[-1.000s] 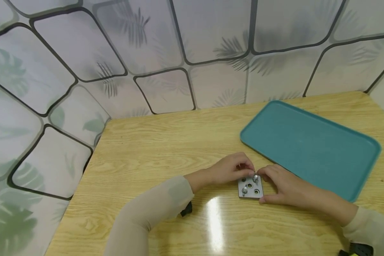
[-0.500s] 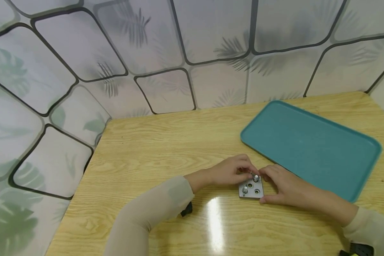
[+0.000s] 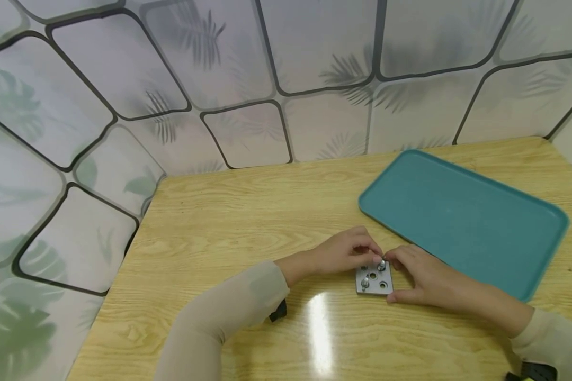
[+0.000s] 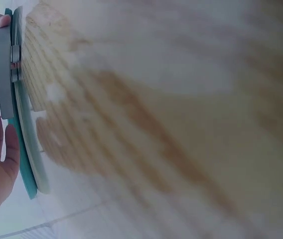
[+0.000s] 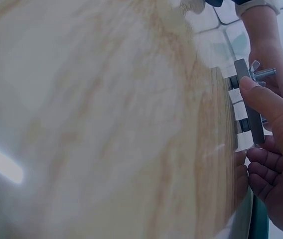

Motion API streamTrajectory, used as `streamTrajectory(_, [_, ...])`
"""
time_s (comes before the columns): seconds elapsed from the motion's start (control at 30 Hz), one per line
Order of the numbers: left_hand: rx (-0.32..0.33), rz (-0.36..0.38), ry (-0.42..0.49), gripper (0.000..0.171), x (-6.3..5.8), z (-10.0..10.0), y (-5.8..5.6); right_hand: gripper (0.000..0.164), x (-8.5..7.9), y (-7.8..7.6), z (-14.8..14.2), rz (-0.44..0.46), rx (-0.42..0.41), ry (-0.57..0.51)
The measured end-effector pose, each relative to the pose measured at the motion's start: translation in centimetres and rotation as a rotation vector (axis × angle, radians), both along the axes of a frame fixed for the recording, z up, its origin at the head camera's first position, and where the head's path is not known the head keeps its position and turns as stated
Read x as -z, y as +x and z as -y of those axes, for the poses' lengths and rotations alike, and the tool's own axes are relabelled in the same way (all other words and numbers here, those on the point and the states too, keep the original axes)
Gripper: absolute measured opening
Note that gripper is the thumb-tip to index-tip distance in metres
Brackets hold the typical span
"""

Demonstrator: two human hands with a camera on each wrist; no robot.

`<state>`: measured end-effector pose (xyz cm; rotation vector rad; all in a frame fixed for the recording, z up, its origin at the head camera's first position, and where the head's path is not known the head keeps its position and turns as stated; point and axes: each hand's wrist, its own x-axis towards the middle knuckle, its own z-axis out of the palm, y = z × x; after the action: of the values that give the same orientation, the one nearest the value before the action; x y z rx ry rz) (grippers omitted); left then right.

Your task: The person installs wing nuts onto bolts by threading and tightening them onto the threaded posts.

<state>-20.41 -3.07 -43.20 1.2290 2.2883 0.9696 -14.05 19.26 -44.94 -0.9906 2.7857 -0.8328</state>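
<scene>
A small square metal plate with several holes stands just above the table on bolt heads beneath it. Two bolts rise through opposite corners, each with a wing nut; one wing nut sits at the near left. At the far right corner my left hand pinches the other wing nut with thumb and forefinger. My right hand grips the plate's right side, thumb on the near corner, forefinger by the far one. In the right wrist view its other fingers are curled below the plate.
A teal tray lies on the wooden table behind and to the right of the hands. The patterned wall runs along the table's back edge. Light glares off the tabletop in front of the plate.
My left fingertips have reached over the far wing nut and drawn back, and the nut's wings stand at a different angle. The plate and my right hand hold nearly still.
</scene>
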Motion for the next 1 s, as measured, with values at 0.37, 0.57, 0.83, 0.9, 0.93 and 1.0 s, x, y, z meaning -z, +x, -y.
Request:
streamTrajectory(0.37, [0.049,-0.02,0.009,0.019,-0.09,-0.03,-0.04,0.066,-0.02,-0.15,-0.07,0.001,-0.002,0.005])
streamTrajectory(0.57, [-0.042,-0.018,-0.004,0.012,-0.13,-0.09,-0.14,0.066,0.06,-0.21,-0.09,0.004,0.004,0.001])
streamTrajectory(0.83, [-0.047,0.002,0.012,0.014,0.04,0.02,-0.15,0.064,-0.06,-0.08,-0.1,0.024,0.001,-0.002])
streamTrajectory(0.9, [-0.005,0.013,0.019,0.016,0.1,0.02,-0.16,0.064,-0.07,-0.06,-0.08,0.023,-0.002,0.001])
streamTrajectory(0.93, [0.014,0.019,0.02,0.018,0.11,0.02,-0.13,0.064,-0.07,-0.05,-0.08,0.023,-0.002,0.002])
streamTrajectory(1.0, [0.041,0.03,0.013,0.022,0.14,0.01,-0.07,0.065,-0.08,-0.03,-0.05,0.021,-0.003,0.008])
